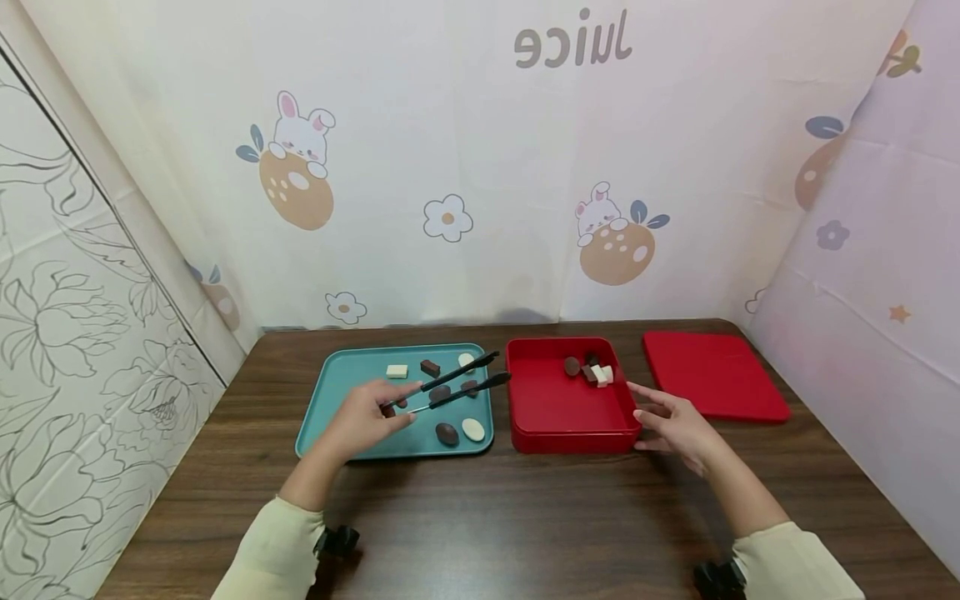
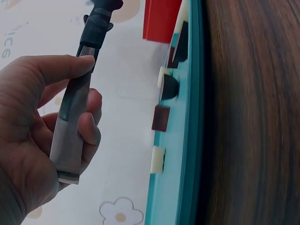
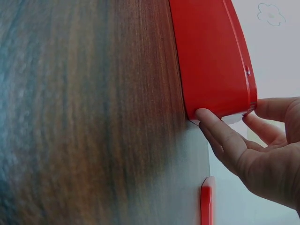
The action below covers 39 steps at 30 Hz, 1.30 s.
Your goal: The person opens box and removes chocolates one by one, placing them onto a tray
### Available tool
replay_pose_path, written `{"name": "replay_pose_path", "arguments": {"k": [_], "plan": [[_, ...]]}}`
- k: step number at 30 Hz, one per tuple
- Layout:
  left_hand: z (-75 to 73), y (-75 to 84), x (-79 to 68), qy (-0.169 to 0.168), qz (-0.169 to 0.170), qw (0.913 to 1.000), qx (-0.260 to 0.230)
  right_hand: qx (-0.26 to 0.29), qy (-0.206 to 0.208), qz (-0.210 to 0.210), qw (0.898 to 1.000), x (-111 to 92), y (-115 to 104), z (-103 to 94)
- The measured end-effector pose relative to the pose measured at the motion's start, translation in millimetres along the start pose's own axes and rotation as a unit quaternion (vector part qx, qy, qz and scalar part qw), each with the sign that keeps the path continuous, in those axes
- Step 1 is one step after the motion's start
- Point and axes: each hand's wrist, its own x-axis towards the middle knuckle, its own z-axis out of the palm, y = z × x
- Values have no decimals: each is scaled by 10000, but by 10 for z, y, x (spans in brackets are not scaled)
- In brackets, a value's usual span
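My left hand (image 1: pixel 367 421) holds a pair of tongs (image 1: pixel 461 373) with steel handles and black ends, thumb on one side and fingers on the other in the left wrist view. The tongs' arms are spread, their tips over the right edge of a teal tray (image 1: pixel 318 400). Chocolates lie on the tray: a white block (image 1: pixel 397 371), a dark block (image 1: pixel 430 367), a dark egg-shaped piece (image 1: pixel 447 433), a white oval (image 1: pixel 473 429) and others under the tongs. My right hand (image 1: pixel 678 425) touches the right side of a red box (image 1: pixel 573 443) with extended fingers.
Inside the box, several dark and white chocolates (image 1: pixel 591 373) sit together toward the back right. A flat red lid (image 1: pixel 712 375) lies right of the box on the wooden table (image 1: pixel 480 525). Printed cloth (image 1: pixel 480 150) hangs behind the table.
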Motion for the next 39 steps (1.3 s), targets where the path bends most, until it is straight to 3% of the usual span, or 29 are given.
{"name": "replay_pose_path", "arguments": {"k": [4,13,21,30,39], "plan": [[34,52,33,-35,103,9999,-18,-15,-14,-18,10000,-3,3,-2],[120,206,121,-272,-88,9993,248,10,8,-23,10000,7,7,-8],[204,341,223,-405,135,9984,378,-9,3,-5,10000,6,-4,-4],[313,464,353,-515,11,9965,656,-51,22,-16,10000,10,6,-2],[400,535,541,-719,254,9921,993,-18,-14,-33,10000,-1,4,-10]]}}
